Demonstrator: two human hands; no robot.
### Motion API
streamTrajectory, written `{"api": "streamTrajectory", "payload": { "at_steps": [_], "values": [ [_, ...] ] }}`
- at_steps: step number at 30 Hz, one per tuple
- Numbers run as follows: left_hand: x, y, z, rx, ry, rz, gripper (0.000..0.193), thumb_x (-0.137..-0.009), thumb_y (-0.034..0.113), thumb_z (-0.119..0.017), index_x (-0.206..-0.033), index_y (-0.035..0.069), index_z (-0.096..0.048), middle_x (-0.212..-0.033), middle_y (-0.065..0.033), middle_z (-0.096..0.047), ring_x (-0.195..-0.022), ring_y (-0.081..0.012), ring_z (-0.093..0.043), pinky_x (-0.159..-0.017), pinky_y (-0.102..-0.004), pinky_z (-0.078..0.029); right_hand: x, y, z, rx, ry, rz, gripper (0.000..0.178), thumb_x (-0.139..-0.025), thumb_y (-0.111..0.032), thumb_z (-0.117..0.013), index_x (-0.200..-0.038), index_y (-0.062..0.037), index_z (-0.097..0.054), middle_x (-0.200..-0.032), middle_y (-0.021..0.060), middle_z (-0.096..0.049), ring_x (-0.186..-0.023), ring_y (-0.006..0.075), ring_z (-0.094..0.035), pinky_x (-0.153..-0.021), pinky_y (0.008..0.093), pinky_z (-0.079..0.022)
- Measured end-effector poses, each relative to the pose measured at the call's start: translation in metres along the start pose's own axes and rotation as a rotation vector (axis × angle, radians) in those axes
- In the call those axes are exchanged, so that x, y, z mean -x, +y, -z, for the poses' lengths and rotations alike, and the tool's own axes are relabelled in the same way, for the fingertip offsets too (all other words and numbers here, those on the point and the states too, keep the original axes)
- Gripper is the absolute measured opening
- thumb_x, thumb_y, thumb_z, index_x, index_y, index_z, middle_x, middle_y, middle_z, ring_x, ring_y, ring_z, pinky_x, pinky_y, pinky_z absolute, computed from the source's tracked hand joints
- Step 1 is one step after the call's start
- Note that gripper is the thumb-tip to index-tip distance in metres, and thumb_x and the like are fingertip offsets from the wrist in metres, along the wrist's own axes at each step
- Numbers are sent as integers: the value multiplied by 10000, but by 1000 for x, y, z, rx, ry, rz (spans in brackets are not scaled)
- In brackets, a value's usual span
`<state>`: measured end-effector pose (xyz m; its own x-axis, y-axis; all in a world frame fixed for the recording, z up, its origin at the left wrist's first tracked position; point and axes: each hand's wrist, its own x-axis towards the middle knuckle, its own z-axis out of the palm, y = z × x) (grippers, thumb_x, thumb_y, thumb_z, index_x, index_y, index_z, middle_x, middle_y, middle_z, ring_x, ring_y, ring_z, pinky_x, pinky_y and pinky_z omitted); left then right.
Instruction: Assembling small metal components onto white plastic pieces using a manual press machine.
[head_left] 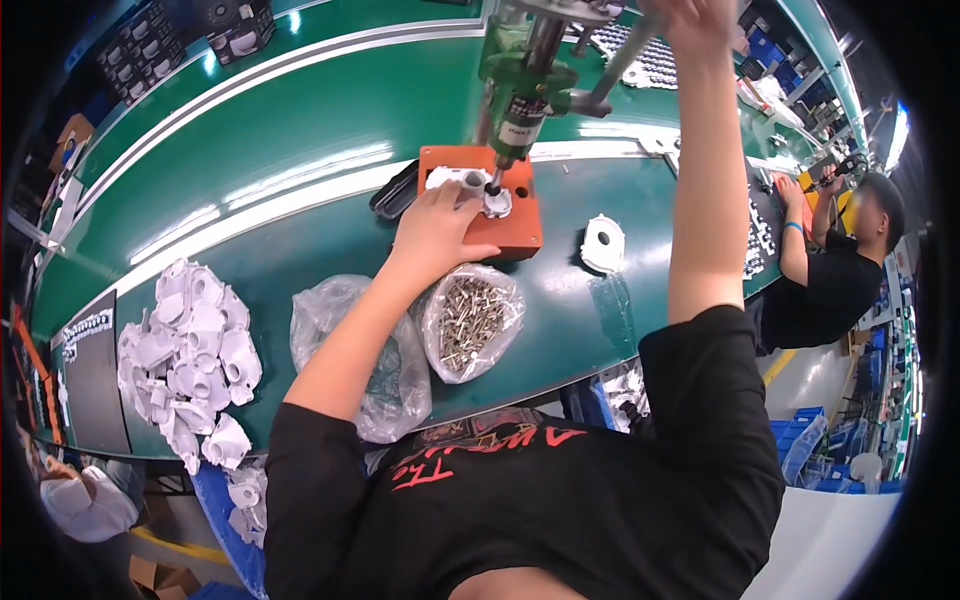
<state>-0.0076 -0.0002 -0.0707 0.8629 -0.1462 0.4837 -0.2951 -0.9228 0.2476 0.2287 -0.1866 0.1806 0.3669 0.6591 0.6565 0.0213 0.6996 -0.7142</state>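
A green hand-lever press (525,105) stands at the far middle of the bench, its ram tip down at a white plastic housing (497,203). That part lies on an orange fixture block (520,235). My left hand (440,225) holds the housing from the near left, fingers over it and thumb stretched toward the block's front edge. Raised at the top, my right hand (700,25) is on the end of the press lever (625,65); it is slightly blurred and cut by the frame edge. Close below my left hand sits a clear bag of metal pins (470,322).
White housings (190,350) lie heaped at the left. A crumpled clear bag (350,330) is beside the pins. Right of the fixture lies a single white part (603,245). A black tray (395,190) stands behind my left hand. A co-worker (835,260) works at the far right.
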Motion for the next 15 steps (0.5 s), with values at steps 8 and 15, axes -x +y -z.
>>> {"api": "streamTrajectory", "payload": {
  "at_steps": [8,15],
  "values": [
    [-2,0,0,-12,-24,-42,606,-621,461,-765,-1055,66,-611,-1103,-155,-543,-962,-316,-577,-828,-398,-488,147,39,-154,1680,-892,-701,378,-783,-406,-621,-766,-29,-618,-529,117,-570,-532,328,-586,-550,417,-469],
    [-7,-3,4,-17,-1,-72,646,-660,507,-731,-1092,53,-574,-1082,-172,-580,-935,-336,-599,-804,-408,-497,152,46,-154,1744,-786,-643,345,-770,-379,-638,-798,-35,-631,-547,108,-574,-529,308,-578,-546,405,-465]
  ]
}}
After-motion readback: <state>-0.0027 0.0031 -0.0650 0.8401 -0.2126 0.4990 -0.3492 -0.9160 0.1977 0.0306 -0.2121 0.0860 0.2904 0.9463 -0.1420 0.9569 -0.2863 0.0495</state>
